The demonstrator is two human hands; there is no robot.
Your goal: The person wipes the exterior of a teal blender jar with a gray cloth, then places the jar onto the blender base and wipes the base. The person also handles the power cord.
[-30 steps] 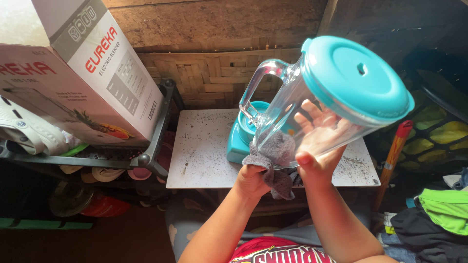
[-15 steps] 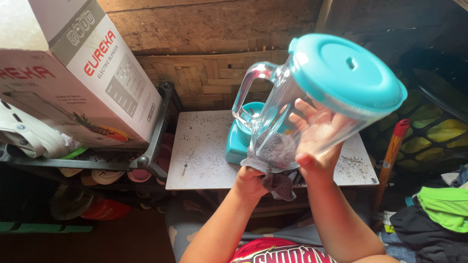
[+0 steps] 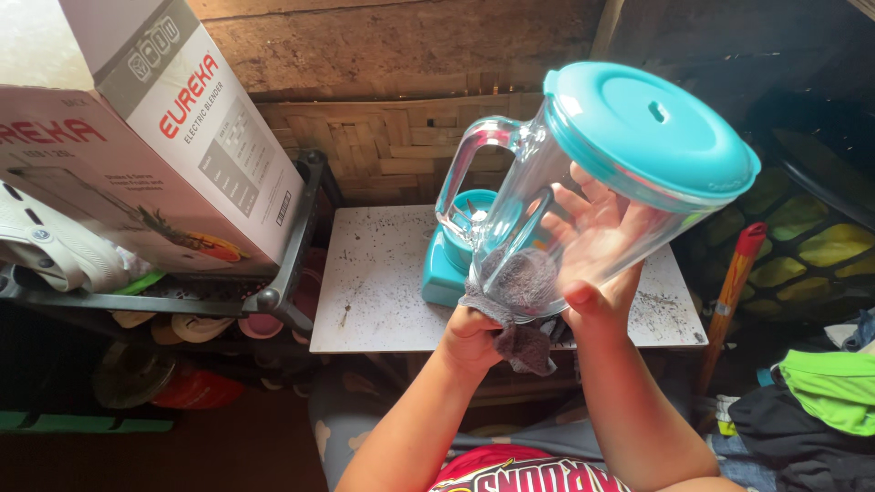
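Against right hand (image 3: 597, 251) fingers: jar (image 3: 583, 200), cloth (image 3: 519, 301) beneath

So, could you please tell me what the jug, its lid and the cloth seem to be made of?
Jug: clear, glossy, probably plastic; the right hand shows through it. Lid: smooth turquoise plastic, matte sheen. Cloth: grey, soft, crumpled fabric, gripped by the left hand.

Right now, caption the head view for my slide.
Right hand cradles a clear blender jar; left hand presses a grey cloth against its base.
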